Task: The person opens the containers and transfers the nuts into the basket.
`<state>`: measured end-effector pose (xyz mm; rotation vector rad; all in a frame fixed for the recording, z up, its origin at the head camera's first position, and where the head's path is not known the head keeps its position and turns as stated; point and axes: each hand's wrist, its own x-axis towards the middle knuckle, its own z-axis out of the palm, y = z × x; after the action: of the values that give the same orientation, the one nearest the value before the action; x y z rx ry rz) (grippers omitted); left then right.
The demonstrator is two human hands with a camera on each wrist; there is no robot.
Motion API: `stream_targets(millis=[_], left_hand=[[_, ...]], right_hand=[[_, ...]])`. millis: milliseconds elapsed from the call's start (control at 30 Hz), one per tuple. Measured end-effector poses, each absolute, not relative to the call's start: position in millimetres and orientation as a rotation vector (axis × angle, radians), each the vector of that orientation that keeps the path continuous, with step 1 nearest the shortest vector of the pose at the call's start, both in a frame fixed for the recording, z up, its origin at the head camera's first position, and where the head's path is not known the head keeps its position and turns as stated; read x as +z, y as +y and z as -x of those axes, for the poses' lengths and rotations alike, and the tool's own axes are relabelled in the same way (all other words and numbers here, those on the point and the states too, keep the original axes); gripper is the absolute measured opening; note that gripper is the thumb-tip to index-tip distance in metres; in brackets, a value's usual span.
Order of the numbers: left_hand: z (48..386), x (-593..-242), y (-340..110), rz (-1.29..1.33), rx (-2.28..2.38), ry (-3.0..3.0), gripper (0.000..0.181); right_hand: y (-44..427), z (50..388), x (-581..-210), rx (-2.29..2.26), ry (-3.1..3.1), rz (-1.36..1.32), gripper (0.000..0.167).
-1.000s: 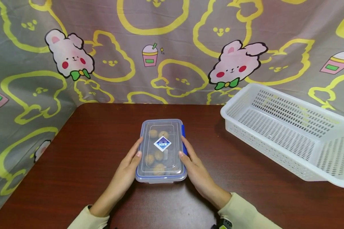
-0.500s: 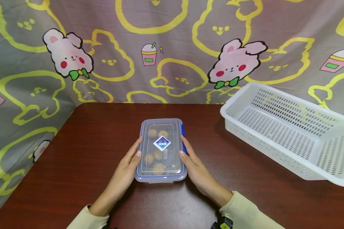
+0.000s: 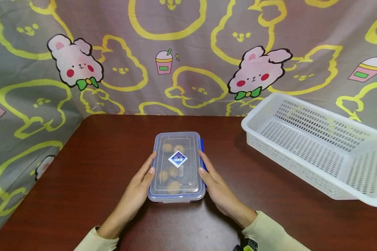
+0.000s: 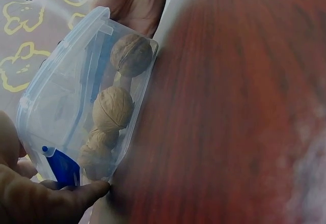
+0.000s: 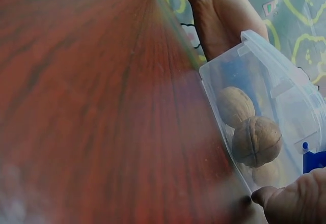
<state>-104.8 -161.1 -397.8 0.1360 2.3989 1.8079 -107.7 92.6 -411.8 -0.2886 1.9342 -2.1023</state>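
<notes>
A clear plastic food container [image 3: 191, 183] with a blue seal and a diamond-shaped label sits flat on the table, lid on. Several walnuts [image 4: 113, 108] lie inside, seen through its wall. My left hand [image 3: 136, 190] holds the container's left side, thumb near the lid's edge. On the opposite side, my right hand [image 3: 218, 191] grips around a blue side clip [image 3: 202, 143], its thumb by the rim. In the left wrist view, fingertips reach down to the container's bottom edge. The right wrist view shows walnuts [image 5: 257, 141] close to the near wall.
A white perforated plastic basket [image 3: 301, 170] stands at the right of the dark red-brown wooden table [image 3: 81, 181]. A curtain [image 3: 194, 45] printed with rabbits and yellow outlines hangs behind the table and along its left side.
My right thumb has shifted slightly outward, to the right, and the blue clip on that side sticks out a little more. The left hand and container have hardly moved.
</notes>
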Motion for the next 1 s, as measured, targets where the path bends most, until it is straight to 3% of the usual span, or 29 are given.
stream_targets(millis=[1000], left_hand=[[104.3, -402.8, -160.4, -0.199, 1.829, 2.425, 0.052]], right_hand=[[103.0, 102.3, -412.8, -2.116, 1.961, 0.079, 0.055]])
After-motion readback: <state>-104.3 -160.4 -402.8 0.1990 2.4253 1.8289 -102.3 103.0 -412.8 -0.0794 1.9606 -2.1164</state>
